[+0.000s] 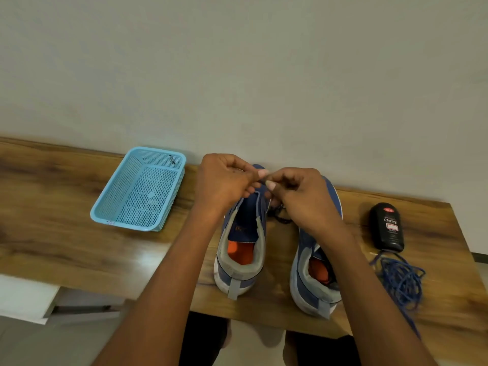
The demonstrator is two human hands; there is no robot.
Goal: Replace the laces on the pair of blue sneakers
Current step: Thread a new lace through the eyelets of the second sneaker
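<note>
Both hands meet above the front of the left shoe, fingers curled and fingertips almost touching. The left hand [227,180] and the right hand [298,192] each pinch a short stretch of dark lace [264,180] between thumb and forefinger, the lace barely showing in the small gap between the two grips. Below the right hand more of that dark lace lies in a loose tangle [281,215] on the table between the two shoes. The left shoe [241,249] stands upright on its sole, its long axis running from near to far, heel with its grey pull tab toward the person and toe toward the wall; its tongue is lifted and the orange insole shows in the opening. The right shoe [314,273] stands just beside it, apart from it and roughly parallel, heel near and toe far, angled slightly leftward at the far end, with the right forearm crossing over it. Both sit on a wooden table [66,233] set against a pale wall [237,62]. To the right of the right shoe lies a heap of blue lace [401,281], one strand trailing toward the near edge. Just beyond that heap a black bottle [386,227] lies on its side, cap end far. Well to the left of the shoes sits a light blue mesh basket [105,212], near the wall.
</note>
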